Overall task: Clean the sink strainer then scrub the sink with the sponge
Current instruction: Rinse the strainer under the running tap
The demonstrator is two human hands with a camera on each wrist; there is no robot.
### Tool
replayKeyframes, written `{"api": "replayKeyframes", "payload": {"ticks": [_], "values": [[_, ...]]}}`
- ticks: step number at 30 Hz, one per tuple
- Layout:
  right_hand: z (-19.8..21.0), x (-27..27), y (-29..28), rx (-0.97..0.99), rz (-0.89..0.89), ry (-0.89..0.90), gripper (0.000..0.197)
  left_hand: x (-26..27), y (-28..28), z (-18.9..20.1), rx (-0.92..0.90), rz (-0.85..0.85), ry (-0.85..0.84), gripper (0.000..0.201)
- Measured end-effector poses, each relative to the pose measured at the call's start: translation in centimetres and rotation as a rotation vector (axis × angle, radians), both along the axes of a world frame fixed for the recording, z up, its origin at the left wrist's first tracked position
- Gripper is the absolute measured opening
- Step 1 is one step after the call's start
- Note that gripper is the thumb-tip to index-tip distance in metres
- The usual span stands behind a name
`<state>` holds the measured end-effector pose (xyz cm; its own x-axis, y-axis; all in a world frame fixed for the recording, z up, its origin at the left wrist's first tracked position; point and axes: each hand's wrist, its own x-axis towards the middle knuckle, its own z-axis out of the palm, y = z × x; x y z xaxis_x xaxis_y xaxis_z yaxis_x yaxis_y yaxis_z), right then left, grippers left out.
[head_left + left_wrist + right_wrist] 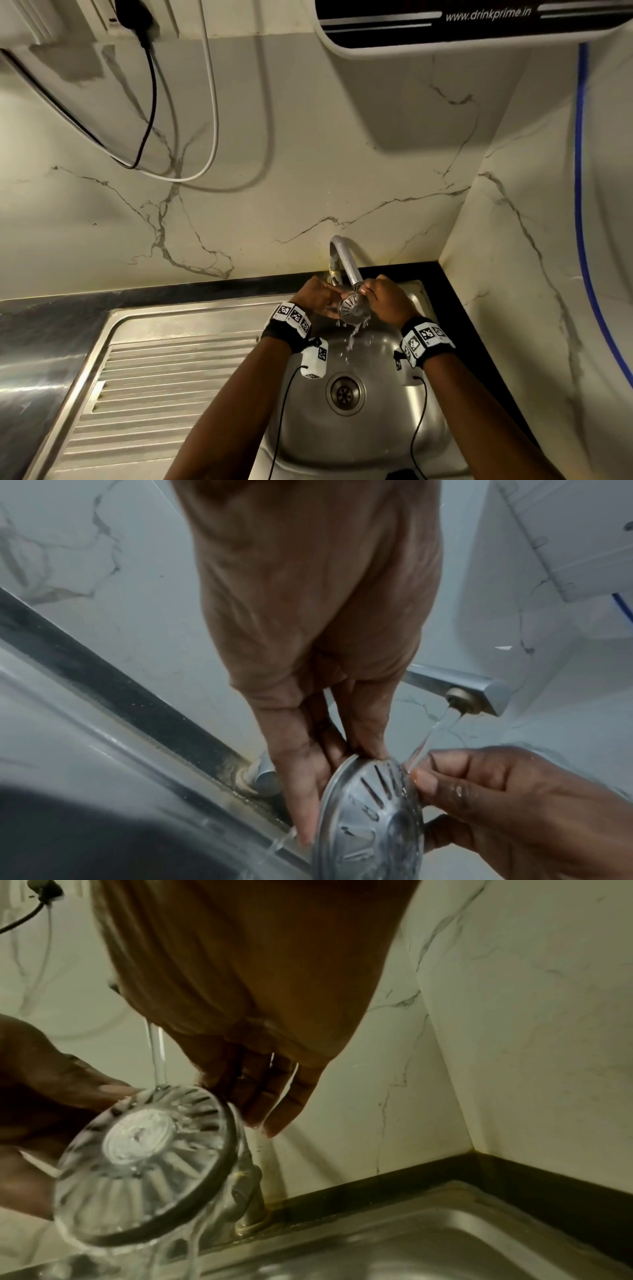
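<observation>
A round steel sink strainer (352, 307) is held on edge under the faucet spout (346, 263), and water runs over it and falls into the basin. My left hand (328, 301) grips its left rim; in the left wrist view that left hand (330, 777) has the thumb on one face of the strainer (373, 821) and fingers behind. My right hand (369, 295) pinches the right rim. In the right wrist view, the right hand's fingers (267, 1102) lie against the edge of the slotted strainer (147, 1164). No sponge shows in any view.
The steel sink basin (387, 435) lies below, with the uncovered drain hole (345, 394) at its middle. A ribbed draining board (164, 387) adjoins on the left. Marble walls close the back and right. Black and white cables (150, 113) hang on the left wall.
</observation>
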<state>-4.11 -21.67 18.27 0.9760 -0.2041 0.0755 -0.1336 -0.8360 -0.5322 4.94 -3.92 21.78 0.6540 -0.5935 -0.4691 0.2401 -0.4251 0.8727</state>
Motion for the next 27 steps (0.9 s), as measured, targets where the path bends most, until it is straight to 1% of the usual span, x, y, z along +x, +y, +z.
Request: {"api": "replayKeyframes", "payload": {"ticks": [2, 5, 7, 10, 12, 15, 18, 20, 21, 23, 24, 25, 27], "values": [[0.2, 0.1, 0.3, 0.024, 0.004, -0.005, 0.022, 0.0, 0.2, 0.3, -0.014, -0.002, -0.042, 0.029], [0.4, -0.1, -0.3, 0.119, 0.050, -0.035, 0.020, 0.5, 1.6, 0.3, -0.085, -0.114, -0.049, 0.023], [0.5, -0.4, -0.7, 0.160, 0.065, -0.064, 0.022, 0.4, 2.3, 0.0, -0.114, -0.062, 0.020, 0.022], [0.2, -0.8, -0.5, 0.154, 0.040, -0.028, 0.014, -0.1, 2.2, -0.8, -0.133, -0.027, 0.096, 0.023], [-0.4, -0.9, 0.0, 0.139, -0.012, -0.035, 0.012, -0.5, 1.9, -1.2, -0.147, -0.044, 0.152, 0.019], [-0.4, -0.8, 0.7, 0.136, -0.125, -0.027, 0.017, -1.5, 1.2, -1.0, -0.186, -0.060, 0.231, 0.015], [-0.2, -0.6, 1.4, 0.115, -0.232, -0.033, 0.017, -2.3, 0.4, -1.2, -0.240, 0.032, 0.242, 0.015], [-0.1, -0.8, 2.4, 0.073, -0.220, -0.042, 0.013, -2.2, 0.2, -1.5, -0.260, 0.122, 0.230, 0.016], [-0.2, -1.1, 3.2, 0.043, -0.180, -0.044, 0.020, -2.1, 0.0, -1.6, -0.270, 0.163, 0.226, 0.017], [-1.0, -1.8, 5.1, -0.062, -0.092, -0.022, 0.054, -1.9, -0.2, -1.7, -0.302, 0.245, 0.226, 0.017], [-1.6, -2.3, 6.2, -0.135, -0.068, -0.027, 0.067, -1.8, -0.3, -1.6, -0.322, 0.278, 0.237, 0.016], [-2.0, -2.9, 7.3, -0.204, -0.051, -0.038, 0.075, -1.8, -0.4, -1.4, -0.347, 0.295, 0.252, 0.017], [-2.8, -4.0, 8.9, -0.325, 0.000, -0.044, 0.076, -1.9, -0.5, -1.1, -0.384, 0.309, 0.258, 0.020]]}}
